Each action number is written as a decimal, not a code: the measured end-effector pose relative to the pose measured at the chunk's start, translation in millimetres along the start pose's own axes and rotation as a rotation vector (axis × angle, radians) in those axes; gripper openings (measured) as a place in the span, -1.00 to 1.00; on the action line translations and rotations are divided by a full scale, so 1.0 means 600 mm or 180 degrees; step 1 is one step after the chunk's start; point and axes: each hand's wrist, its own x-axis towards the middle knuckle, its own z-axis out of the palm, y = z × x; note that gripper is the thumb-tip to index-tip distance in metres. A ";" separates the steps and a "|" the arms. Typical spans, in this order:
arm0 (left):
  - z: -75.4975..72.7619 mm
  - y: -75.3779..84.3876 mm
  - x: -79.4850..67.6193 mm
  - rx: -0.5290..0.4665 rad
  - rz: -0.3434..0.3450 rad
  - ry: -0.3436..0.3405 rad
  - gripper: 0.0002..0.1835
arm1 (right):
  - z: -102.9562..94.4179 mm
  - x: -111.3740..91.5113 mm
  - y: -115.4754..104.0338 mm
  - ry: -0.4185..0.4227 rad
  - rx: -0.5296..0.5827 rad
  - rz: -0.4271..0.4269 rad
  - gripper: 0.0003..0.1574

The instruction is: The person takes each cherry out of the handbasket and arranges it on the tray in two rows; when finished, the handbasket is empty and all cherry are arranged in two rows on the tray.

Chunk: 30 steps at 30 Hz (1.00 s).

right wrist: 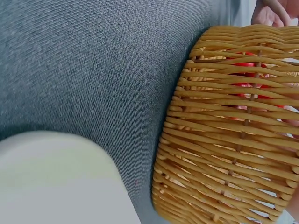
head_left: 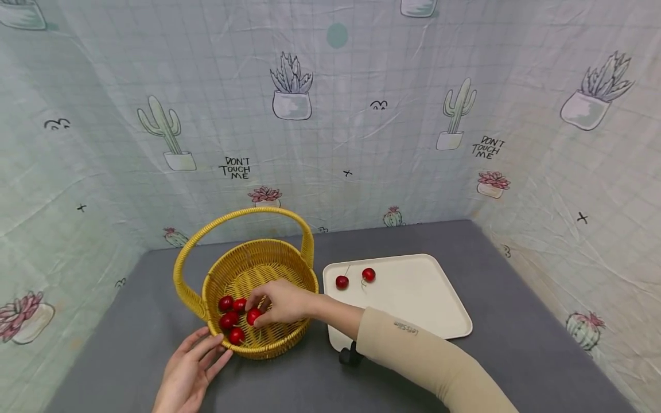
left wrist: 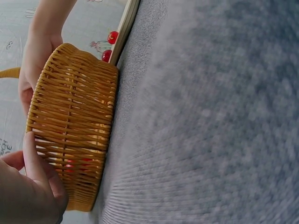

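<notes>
My right hand (head_left: pixel 281 302) reaches into a yellow wicker basket (head_left: pixel 260 246) and pinches a red cherry (head_left: pixel 253 316) between thumb and fingers, low inside it. Several other cherries (head_left: pixel 229 320) lie together at the basket's left side. Against the near left rim rest the fingers of my left hand (head_left: pixel 188 367), fairly straight. The left wrist view shows this left hand (left wrist: pixel 35 182) touching the woven wall from outside. Through the weave, red cherries (right wrist: pixel 250 74) show in the right wrist view, while the pinched one cannot be made out there.
Right of the basket lies a white tray (head_left: pixel 408 298) with two cherries, one dark red (head_left: pixel 342 282) and one brighter (head_left: pixel 369 275), near its far left corner. A small black object (head_left: pixel 350 355) sits by the tray's near edge, under the right forearm. The basket's tall handle (head_left: pixel 248 212) arches upward.
</notes>
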 end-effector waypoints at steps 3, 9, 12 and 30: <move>0.000 0.000 0.000 -0.0019 0.0000 0.0013 -0.60 | -0.006 -0.006 -0.003 0.0005 -0.0024 -0.0054 -0.66; -0.003 0.001 -0.001 -0.0038 0.0005 0.0012 -0.63 | -0.018 -0.020 -0.011 0.0017 -0.0011 -0.0124 -0.66; -0.003 0.000 -0.002 -0.0047 0.0006 0.0024 -0.63 | -0.021 -0.030 -0.013 0.0018 0.0014 -0.0186 -0.65; 0.002 -0.002 -0.006 -0.0107 0.0013 0.0041 -0.63 | -0.052 -0.086 -0.005 0.0202 0.0331 -0.0153 -0.67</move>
